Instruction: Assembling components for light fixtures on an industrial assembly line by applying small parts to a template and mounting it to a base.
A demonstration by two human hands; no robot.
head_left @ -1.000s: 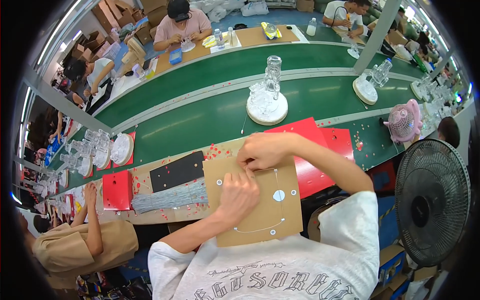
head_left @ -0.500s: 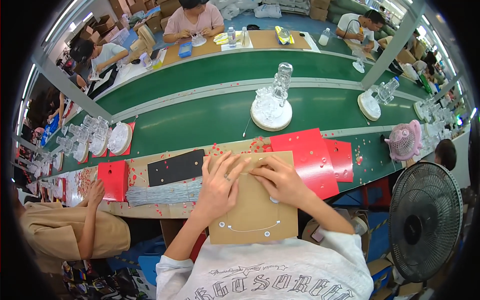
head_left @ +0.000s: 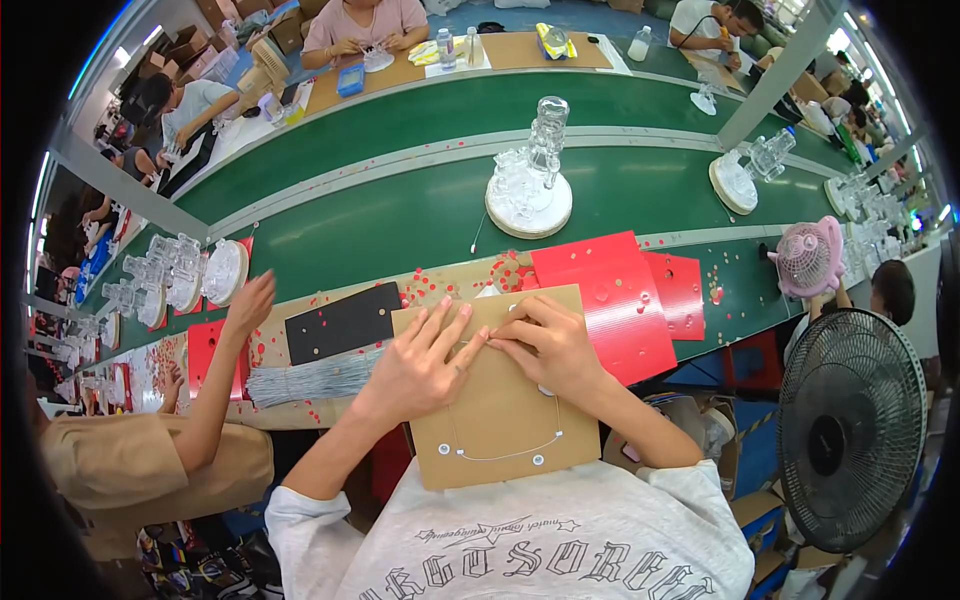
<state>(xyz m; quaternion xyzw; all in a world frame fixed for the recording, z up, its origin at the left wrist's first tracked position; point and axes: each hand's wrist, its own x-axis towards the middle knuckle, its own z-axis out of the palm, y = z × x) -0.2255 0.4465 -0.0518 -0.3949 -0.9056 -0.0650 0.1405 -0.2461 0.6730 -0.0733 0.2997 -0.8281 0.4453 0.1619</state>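
A square brown cardboard panel [head_left: 510,420] leans against my front at the table's near edge. A thin white wire [head_left: 500,457] curves across its lower part, and round white discs [head_left: 444,449] sit near the lower corners. My left hand [head_left: 425,355] lies flat on the panel's upper left, fingers stretched, its thumb side near the right fingertips. With thumb and forefinger pressed together, my right hand [head_left: 545,345] pinches at the panel's upper middle. Whatever lies between those fingertips is too small to make out.
A bundle of grey wires [head_left: 312,380], a black sheet [head_left: 343,323] and red panels [head_left: 605,300] lie around. Clear figures on round white bases [head_left: 528,205] stand on the green belt [head_left: 400,215]. A co-worker's arm [head_left: 222,370] reaches in at left; a black fan [head_left: 850,430] stands right.
The co-worker at left has raised an arm over the red panel toward the clear figures. My right fingers have shifted slightly left along the panel; my left hand stays spread. The whole view has tilted slightly.
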